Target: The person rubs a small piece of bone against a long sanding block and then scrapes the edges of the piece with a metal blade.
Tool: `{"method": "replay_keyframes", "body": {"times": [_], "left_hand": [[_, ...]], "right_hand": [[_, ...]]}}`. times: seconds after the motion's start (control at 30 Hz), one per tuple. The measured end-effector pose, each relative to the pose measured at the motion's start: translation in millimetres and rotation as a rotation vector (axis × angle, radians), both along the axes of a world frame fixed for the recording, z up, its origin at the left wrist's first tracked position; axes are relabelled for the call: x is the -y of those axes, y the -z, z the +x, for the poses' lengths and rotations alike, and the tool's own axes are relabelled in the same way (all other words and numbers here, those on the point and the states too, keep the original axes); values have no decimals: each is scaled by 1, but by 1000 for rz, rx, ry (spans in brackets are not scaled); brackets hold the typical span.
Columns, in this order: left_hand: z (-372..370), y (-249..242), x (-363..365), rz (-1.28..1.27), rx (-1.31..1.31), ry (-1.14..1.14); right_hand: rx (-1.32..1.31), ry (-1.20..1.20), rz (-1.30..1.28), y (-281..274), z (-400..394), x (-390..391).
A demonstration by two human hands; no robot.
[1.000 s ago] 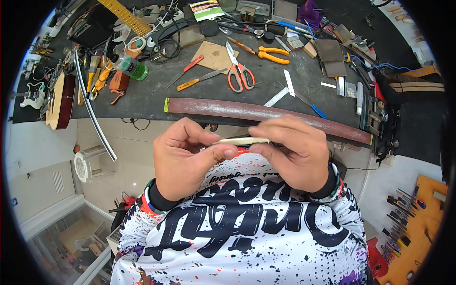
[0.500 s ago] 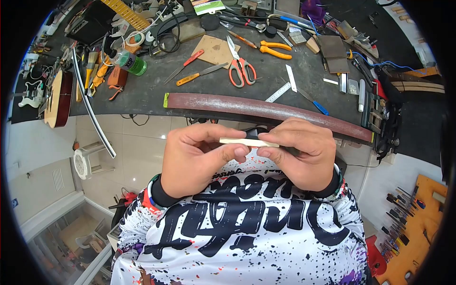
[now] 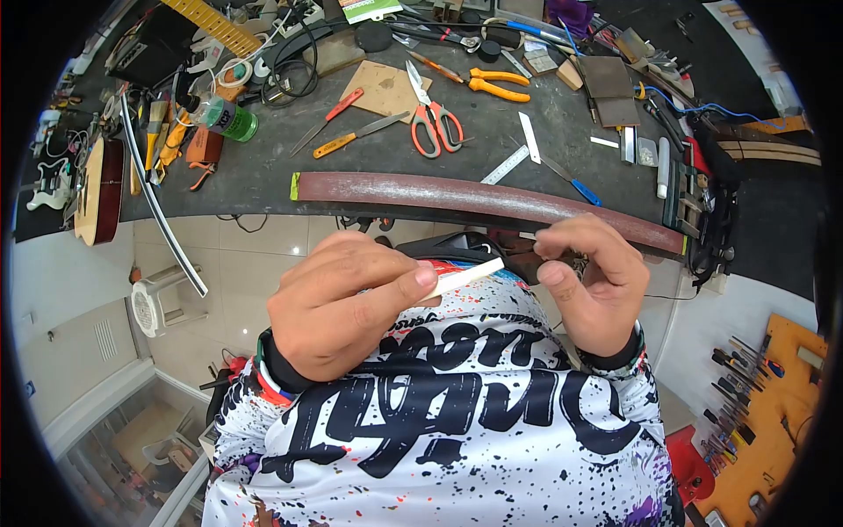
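Between the thumb and fingers of my left hand is a small cream-coloured strip, its free end tilted up to the right. My right hand is apart from the strip, thumb and fingers spread, with nothing between them. Both hands are in front of my patterned shirt, below the bench's near edge. Beyond them a long dark-red sanding beam with yellow-green ends lies along that edge.
On the dark bench lie red-handled scissors, orange pliers, two files, a steel ruler, a blue-handled tool and a green bottle. A curved black-and-white strip overhangs the left edge.
My right hand has let go of the cream strip and moved to the right, its fingers now apart. My left hand has moved left with the strip, which now slants.
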State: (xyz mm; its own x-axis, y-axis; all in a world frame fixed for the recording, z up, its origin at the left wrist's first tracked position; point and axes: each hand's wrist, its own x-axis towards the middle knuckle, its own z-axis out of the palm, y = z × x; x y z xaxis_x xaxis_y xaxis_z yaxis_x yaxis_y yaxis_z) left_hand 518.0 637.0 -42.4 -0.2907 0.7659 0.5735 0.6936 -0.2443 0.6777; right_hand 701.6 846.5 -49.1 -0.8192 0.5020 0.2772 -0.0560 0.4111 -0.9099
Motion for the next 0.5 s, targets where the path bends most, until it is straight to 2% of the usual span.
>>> {"method": "replay_keyframes", "body": {"times": [0.07,0.13,0.17,0.23,0.27,0.3,0.37,0.47,0.5], "left_hand": [[-2,-4,0,-8,-35,5],[-2,-6,-1,-27,-101,11],[-3,-7,-1,-25,-100,13],[-3,-8,-1,-24,-177,31],[-4,-8,-1,-24,-177,31],[-4,-9,-2,-18,-222,28],[-5,-8,-2,-12,-268,27],[-2,-4,0,10,-274,29],[9,-2,2,-72,71,-98]], "right_hand": [[38,-5,-43,-3,-3,0],[20,-99,151,-2,-8,-5],[21,-97,154,-4,-9,-2],[32,-137,-360,-11,-13,11],[17,-162,-406,-20,-18,17],[16,-162,-406,-18,-20,16],[-21,-304,-59,-13,-24,14],[-17,-216,-65,-13,-27,15],[28,-191,-80,-13,-25,13]]}}
